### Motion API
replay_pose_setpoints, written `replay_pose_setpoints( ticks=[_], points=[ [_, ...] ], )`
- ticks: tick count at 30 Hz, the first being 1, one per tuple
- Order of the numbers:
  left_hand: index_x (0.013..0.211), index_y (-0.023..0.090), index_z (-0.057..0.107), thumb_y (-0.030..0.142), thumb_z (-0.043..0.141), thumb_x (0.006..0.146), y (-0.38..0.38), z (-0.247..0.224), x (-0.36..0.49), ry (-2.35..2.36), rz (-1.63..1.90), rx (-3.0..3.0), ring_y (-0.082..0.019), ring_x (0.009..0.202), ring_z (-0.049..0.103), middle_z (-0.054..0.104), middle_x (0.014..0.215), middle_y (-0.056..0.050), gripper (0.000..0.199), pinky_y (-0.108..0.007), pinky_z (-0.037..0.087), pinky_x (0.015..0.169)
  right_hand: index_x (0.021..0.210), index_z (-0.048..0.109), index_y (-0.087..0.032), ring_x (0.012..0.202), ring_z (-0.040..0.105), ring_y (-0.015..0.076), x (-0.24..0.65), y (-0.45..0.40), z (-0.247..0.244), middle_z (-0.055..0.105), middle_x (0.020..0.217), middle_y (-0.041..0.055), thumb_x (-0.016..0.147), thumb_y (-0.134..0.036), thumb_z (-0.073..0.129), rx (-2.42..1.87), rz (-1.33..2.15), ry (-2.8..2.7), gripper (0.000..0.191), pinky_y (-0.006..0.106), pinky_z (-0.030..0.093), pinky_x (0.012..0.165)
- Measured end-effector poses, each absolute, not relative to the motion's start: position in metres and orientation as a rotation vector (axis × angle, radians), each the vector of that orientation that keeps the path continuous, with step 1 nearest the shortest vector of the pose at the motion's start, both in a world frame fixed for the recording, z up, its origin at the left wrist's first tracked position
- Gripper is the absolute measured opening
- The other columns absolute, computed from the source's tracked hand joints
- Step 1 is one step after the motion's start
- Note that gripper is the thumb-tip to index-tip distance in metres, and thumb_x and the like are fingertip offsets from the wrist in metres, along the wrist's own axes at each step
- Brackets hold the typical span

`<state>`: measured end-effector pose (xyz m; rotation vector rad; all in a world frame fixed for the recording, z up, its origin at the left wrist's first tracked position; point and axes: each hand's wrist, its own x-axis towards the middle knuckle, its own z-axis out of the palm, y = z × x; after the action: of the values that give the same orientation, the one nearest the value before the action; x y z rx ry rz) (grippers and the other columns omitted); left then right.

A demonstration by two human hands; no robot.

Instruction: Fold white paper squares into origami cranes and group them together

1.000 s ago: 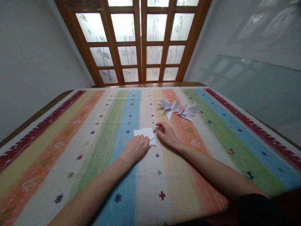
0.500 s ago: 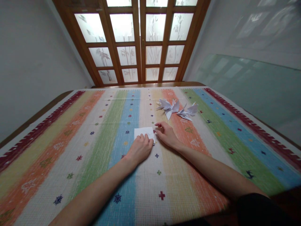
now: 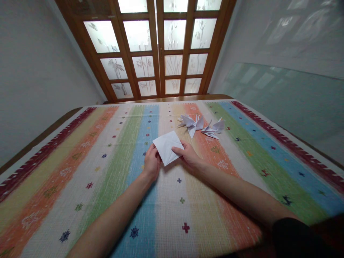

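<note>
A white folded square of paper (image 3: 167,145) with faint crease lines is held between both hands, turned so that one corner points toward me. My left hand (image 3: 152,161) grips its left corner, with most of the fingers hidden beneath the sheet. On the other side my right hand (image 3: 187,154) pinches the right corner, its thumb lying on top of the paper and the fingers behind.
Folded white paper cranes (image 3: 191,123) lie beyond my right hand, with another paper crane (image 3: 213,128) beside them. A striped, patterned tablecloth (image 3: 107,179) covers the table. Wooden doors (image 3: 160,71) with frosted panes stand behind the far edge, and a glass sheet (image 3: 282,96) leans at the right wall.
The paper has come up off the cloth and turned to a diamond. My left hand shifted from on top of it to its left corner; my right hand closed on the right corner.
</note>
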<state>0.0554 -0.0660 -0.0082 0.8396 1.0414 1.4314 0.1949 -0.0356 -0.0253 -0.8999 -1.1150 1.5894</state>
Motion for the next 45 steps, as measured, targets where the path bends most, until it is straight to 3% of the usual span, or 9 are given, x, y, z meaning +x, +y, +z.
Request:
replay_pose_setpoints(
  ticks=[6, 10, 17, 22, 26, 30, 37, 41, 45],
  points=[
    [0.109, 0.014, 0.052, 0.05, 0.035, 0.088, -0.069, -0.016, 0.041, 1.159, 1.295, 0.831, -0.024, 0.089, 0.069, 0.07, 0.1, -0.014, 0.045, -0.036, 0.055, 0.073, 0.089, 0.065, -0.016, 0.069, 0.064, 0.0169, 0.204, -0.015, -0.025, 0.072, 0.084, 0.0047, 0.061, -0.016, 0.064, -1.06, 1.578, -1.297, 0.028, 0.028, 0.05, 0.064],
    [0.126, 0.017, 0.043, 0.041, 0.055, 0.084, -0.069, -0.023, 0.023, 1.516, 1.271, 1.218, -0.025, 0.105, 0.065, 0.06, 0.127, -0.018, 0.049, -0.043, 0.052, 0.088, 0.085, 0.069, -0.014, 0.064, 0.062, 0.017, 0.21, 0.004, -0.022, 0.071, 0.076, 0.0041, 0.057, -0.004, 0.051, -1.161, 1.357, -1.848, 0.034, 0.026, 0.046, 0.056],
    [0.13, 0.02, 0.05, 0.038, 0.062, 0.084, -0.072, -0.018, -0.001, 1.268, 0.561, 2.474, -0.029, 0.141, 0.034, 0.042, 0.149, -0.015, 0.051, -0.053, 0.029, 0.113, 0.114, 0.067, -0.02, 0.095, 0.064, 0.0225, 0.202, 0.02, -0.007, 0.07, 0.108, 0.0073, 0.059, 0.001, 0.061, -1.023, 0.856, -2.442, 0.058, 0.035, 0.049, 0.086],
    [0.13, 0.019, 0.053, 0.036, 0.05, 0.093, -0.066, -0.02, -0.004, 1.25, 0.277, 2.666, -0.027, 0.136, 0.043, 0.052, 0.142, -0.014, 0.041, -0.051, 0.033, 0.11, 0.117, 0.063, -0.018, 0.111, 0.055, 0.0238, 0.208, 0.005, -0.009, 0.061, 0.119, 0.0118, 0.074, -0.007, 0.065, -0.985, 0.466, -2.494, 0.045, 0.039, 0.044, 0.095],
    [0.121, 0.018, 0.059, 0.028, 0.048, 0.094, -0.061, -0.023, -0.002, 1.223, 0.354, 2.741, -0.027, 0.129, 0.052, 0.06, 0.133, -0.014, 0.032, -0.048, 0.041, 0.105, 0.096, 0.067, -0.016, 0.091, 0.057, 0.0219, 0.214, -0.031, -0.012, 0.064, 0.096, 0.0103, 0.09, -0.024, 0.057, -1.058, 0.271, -2.502, 0.014, 0.036, 0.044, 0.082],
    [0.114, 0.019, 0.064, 0.028, 0.052, 0.09, -0.058, -0.022, -0.004, 1.194, 0.451, 2.695, -0.026, 0.123, 0.056, 0.063, 0.128, -0.013, 0.028, -0.047, 0.044, 0.102, 0.085, 0.064, -0.017, 0.078, 0.055, 0.02, 0.217, -0.059, -0.015, 0.062, 0.086, 0.0077, 0.087, -0.039, 0.064, -1.058, 0.316, -2.568, 0.022, 0.031, 0.041, 0.07],
    [0.11, 0.022, 0.067, 0.027, 0.05, 0.089, -0.057, -0.016, -0.006, 1.257, 0.592, 2.446, -0.022, 0.109, 0.064, 0.07, 0.114, -0.008, 0.026, -0.041, 0.047, 0.098, 0.082, 0.063, -0.017, 0.073, 0.053, 0.018, 0.218, -0.059, -0.021, 0.062, 0.083, 0.0072, 0.092, -0.022, 0.055, -1.085, 0.231, -2.551, 0.013, 0.029, 0.037, 0.067],
    [0.108, 0.021, 0.067, 0.033, 0.062, 0.083, -0.055, -0.02, -0.011, 1.155, 0.584, 2.514, -0.024, 0.114, 0.061, 0.07, 0.114, -0.009, 0.028, -0.043, 0.044, 0.101, 0.084, 0.065, -0.017, 0.074, 0.054, 0.0173, 0.226, -0.054, -0.023, 0.063, 0.085, 0.0077, 0.094, -0.021, 0.053, -1.024, 0.178, -2.621, 0.016, 0.029, 0.037, 0.066],
    [0.099, 0.02, 0.07, 0.026, 0.051, 0.091, -0.053, -0.024, -0.011, 1.135, 0.622, 2.568, -0.021, 0.105, 0.063, 0.072, 0.107, -0.008, 0.022, -0.04, 0.047, 0.095, 0.086, 0.066, -0.017, 0.078, 0.055, 0.019, 0.235, -0.054, -0.021, 0.064, 0.087, 0.0086, 0.092, -0.029, 0.057, -0.981, 0.186, -2.626, 0.016, 0.03, 0.038, 0.068]
  ],
)
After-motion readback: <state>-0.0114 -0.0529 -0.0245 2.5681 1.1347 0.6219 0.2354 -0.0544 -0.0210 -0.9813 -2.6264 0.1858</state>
